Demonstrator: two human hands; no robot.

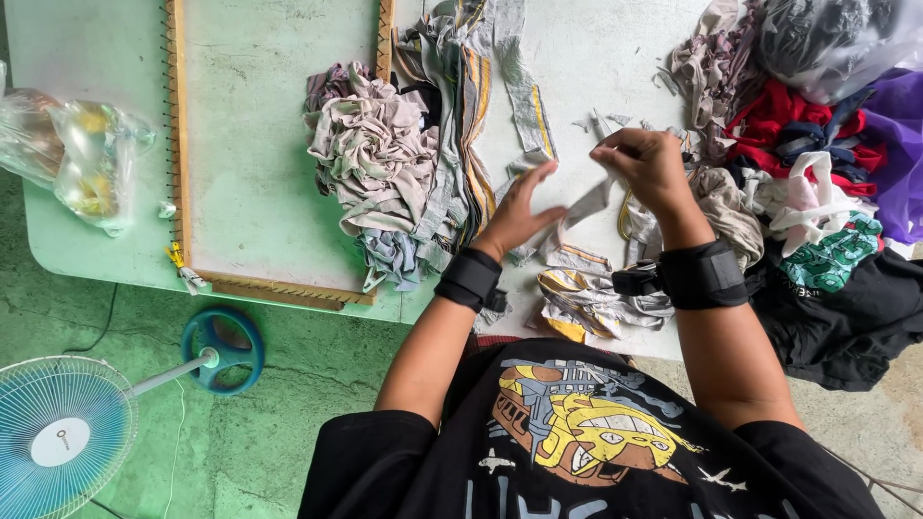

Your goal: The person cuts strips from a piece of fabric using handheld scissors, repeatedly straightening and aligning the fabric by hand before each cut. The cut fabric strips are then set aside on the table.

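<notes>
Fingers (630,154) of the right hand (652,171) pinch closed on the upper end of a grey fabric strip (588,204); left hand (519,213) open, fingers spread, flat against the strip's lower part, not gripping. Strip hangs taut-ish between the two hands, long axis slanting from upper right down to lower left, above the tabletop (586,67). Right hand holds the high end; left hand is nearer the loose low end. Both wrists wear black bands. Landmark: wooden frame (179,144) with rows of nails along its edge, lying on the tabletop. Right of the frame, touching its right rail, a heap of grey and beige strips (380,154), with longer grey and orange-striped strips (461,106) draped beside it. Farther right of the frame, beyond the hands, a mixed pile of rags (808,173) in red, white, green, purple and black, with a clear bag (836,38) of dark cloth at its top. Left of the frame, clear plastic bags (82,159) with yellowish contents, no label readable. Below the frame, on the floor, a pale blue fan (62,432) with a round base. No signs seen.
</notes>
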